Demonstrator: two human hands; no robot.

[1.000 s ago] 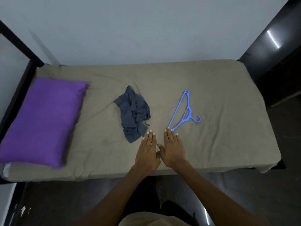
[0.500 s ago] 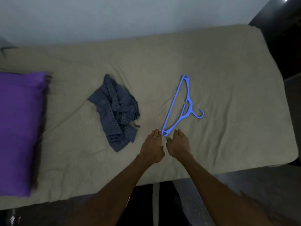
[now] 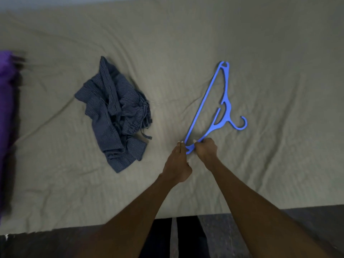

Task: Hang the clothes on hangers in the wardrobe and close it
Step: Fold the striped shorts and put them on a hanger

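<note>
A blue plastic hanger (image 3: 212, 107) lies flat on the bed, its hook pointing right. My right hand (image 3: 205, 150) is curled around the hanger's near corner. Fingers of my left hand (image 3: 177, 164) are straight and together, and their tips touch the same corner from the left. A crumpled dark blue striped garment (image 3: 116, 112) lies on the bed to the left of both hands, apart from them. No wardrobe is in view.
The bed is covered with a wrinkled beige sheet (image 3: 270, 62). A purple pillow (image 3: 6, 108) sits at the left edge of view. The bed's near edge and a dark floor (image 3: 307, 229) run along the bottom.
The view has moved closer over the bed. Both hands slid forward to the hanger's near corner, and my right hand closed on it.
</note>
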